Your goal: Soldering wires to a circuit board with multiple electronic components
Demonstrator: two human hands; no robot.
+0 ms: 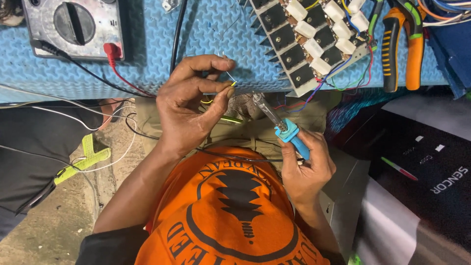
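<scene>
Wire (229, 78) sits pinched in left hand (194, 100); right hand (304, 169) grips soldering iron (282, 125). Best to steady both wrists, touching the tip briefly.

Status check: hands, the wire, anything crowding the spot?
Left hand pinching thin wire at fingertips. Right hand gripping blue-handled soldering iron, tip apart from wire. Heatsink board close on the right; meter leads left.

hands: two (194, 100) (304, 169)
soldering iron: one (282, 127)
multimeter: one (73, 27)
pliers: one (402, 44)
white blocks on board: about nine (321, 65)
</scene>
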